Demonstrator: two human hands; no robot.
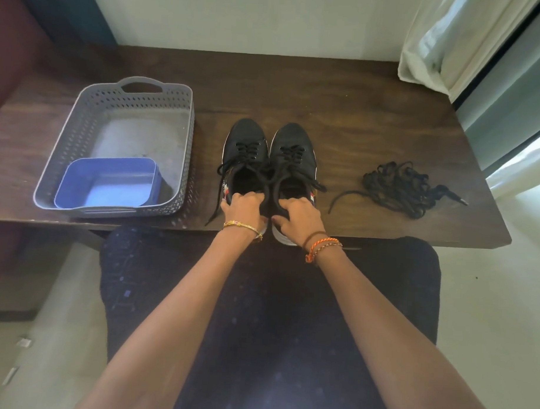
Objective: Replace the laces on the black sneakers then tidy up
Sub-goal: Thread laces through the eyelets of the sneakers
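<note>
A dark wooden table [343, 93] carries a grey perforated basket [81, 130] at the left, two black sneakers [246, 148] side by side in the middle, and a tangle of black laces [401, 187] at the right.

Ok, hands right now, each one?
Left hand: grips the left sneaker at its heel collar.
Right hand: grips the right sneaker at its heel.

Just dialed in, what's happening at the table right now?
A person is seated at the dark wooden table, left hand gripping the heel of the left sneaker and right hand gripping the heel of the right sneaker. Both shoes stand side by side, laced but untied. A loose bundle of black laces lies to their right. To the left, a grey basket holds a blue container.
</note>
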